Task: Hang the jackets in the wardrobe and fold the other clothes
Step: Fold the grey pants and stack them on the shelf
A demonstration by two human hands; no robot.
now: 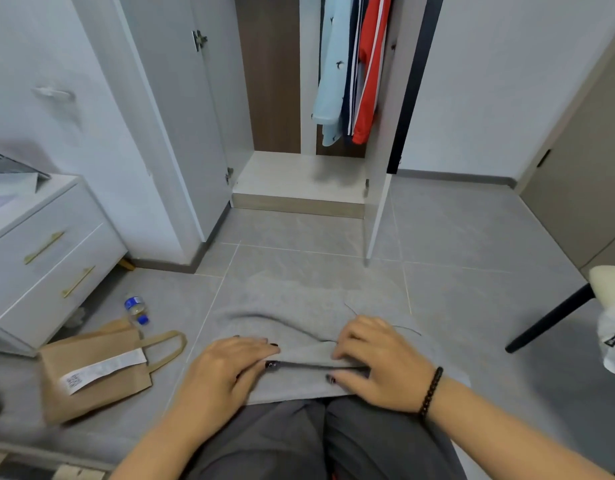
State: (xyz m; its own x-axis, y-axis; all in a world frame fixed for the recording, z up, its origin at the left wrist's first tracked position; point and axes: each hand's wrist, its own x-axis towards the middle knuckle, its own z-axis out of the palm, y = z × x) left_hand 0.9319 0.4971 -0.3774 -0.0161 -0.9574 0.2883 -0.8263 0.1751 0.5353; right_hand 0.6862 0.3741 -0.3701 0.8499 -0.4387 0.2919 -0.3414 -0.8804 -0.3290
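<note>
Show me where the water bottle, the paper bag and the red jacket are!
water bottle (137, 310): head view, on its clear body, lying on the floor.
paper bag (91, 386): head view, on its brown side, under the white label.
red jacket (370, 67): head view, on its sleeve, hanging in the wardrobe.
</note>
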